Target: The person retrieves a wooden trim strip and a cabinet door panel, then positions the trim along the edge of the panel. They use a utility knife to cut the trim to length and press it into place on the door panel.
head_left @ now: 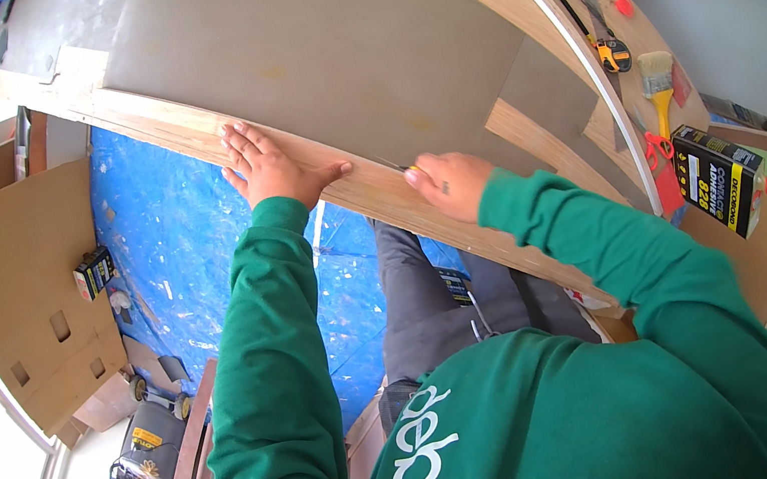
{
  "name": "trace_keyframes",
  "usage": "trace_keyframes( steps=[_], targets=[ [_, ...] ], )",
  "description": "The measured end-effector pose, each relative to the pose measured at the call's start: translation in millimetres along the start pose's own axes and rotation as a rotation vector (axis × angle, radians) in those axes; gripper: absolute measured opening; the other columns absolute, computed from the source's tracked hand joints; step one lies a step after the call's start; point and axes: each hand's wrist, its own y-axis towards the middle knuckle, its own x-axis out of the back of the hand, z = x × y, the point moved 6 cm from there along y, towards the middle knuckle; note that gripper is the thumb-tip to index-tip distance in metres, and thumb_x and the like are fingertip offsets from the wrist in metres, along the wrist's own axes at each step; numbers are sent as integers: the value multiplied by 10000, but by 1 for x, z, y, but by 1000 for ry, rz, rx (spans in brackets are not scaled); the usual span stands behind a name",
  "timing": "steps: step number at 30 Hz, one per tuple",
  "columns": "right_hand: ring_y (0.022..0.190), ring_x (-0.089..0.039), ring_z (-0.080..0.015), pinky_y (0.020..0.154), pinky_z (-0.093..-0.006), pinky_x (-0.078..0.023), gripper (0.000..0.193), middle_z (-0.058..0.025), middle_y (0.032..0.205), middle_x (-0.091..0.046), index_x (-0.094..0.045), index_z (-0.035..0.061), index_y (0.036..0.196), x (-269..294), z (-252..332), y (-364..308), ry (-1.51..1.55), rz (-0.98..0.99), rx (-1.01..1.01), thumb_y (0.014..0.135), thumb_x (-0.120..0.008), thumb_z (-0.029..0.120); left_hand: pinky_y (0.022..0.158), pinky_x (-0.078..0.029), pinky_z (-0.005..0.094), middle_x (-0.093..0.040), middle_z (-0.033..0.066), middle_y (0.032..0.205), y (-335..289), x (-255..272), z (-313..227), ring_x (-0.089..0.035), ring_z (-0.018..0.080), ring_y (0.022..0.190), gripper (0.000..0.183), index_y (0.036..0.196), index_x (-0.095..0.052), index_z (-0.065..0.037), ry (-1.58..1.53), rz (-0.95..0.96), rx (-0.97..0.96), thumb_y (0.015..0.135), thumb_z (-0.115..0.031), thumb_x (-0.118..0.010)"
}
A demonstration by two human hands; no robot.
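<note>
A long pale wood strip point(167, 126) runs along the near edge of a workpiece with a grey sheet point(301, 50) on it. My left hand point(275, 168) lies open on this strip, fingers spread and thumb stretched to the right. To its right, my right hand point(458, 186) is closed around a small yellow tool point(411, 168) with a thin dark tip, which looks like a craft knife. Its handle is mostly hidden in my fist. The tip meets the line between strip and grey sheet.
Beyond a curved white strip point(573, 35), at the right, lie a pencil point(565, 1), a yellow-black tape measure point(615, 56), a paintbrush point(657, 77), red-handled scissors point(659, 149) and a black tin point(721, 180). A blue sheet point(163, 226) covers the floor; cardboard point(28, 299) leans left.
</note>
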Motion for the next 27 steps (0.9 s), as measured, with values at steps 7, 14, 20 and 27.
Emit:
trace_keyframes(
  steps=[7,14,20,27],
  targets=[
    [826,-650,-451,768,-550,-509,506,-248,854,-680,-634,-1,920,-7,39,50,-117,-6,40,1062,-368,406,1247,-82,506,-15,267,1659,0,1,0,-14,349,1559,1608,1559,-3,98,-16,-9,-15,486,-706,-892],
    [847,-657,-444,789,-544,-515,508,-243,879,-688,-650,-4,946,-7,44,57,-153,30,40,1063,-355,394,1244,-92,509,-19,276,1655,1,-2,3,-21,358,1557,1632,1555,-8,106,-8,-40,-33,465,-743,-876],
    [856,-661,-437,794,-542,-515,504,-244,890,-690,-655,-5,937,-11,42,59,-161,31,53,1056,-367,391,1239,-47,533,-18,286,1651,2,-4,3,-4,367,1557,1644,1555,5,104,-56,-39,-42,454,-715,-898],
    [824,-658,-438,770,-536,-514,497,-237,859,-687,-648,-15,923,-13,29,46,-182,73,62,1051,-385,388,1247,-85,503,-15,274,1656,2,-3,2,-18,353,1558,1629,1556,9,101,9,-10,-15,471,-717,-891]
  ],
)
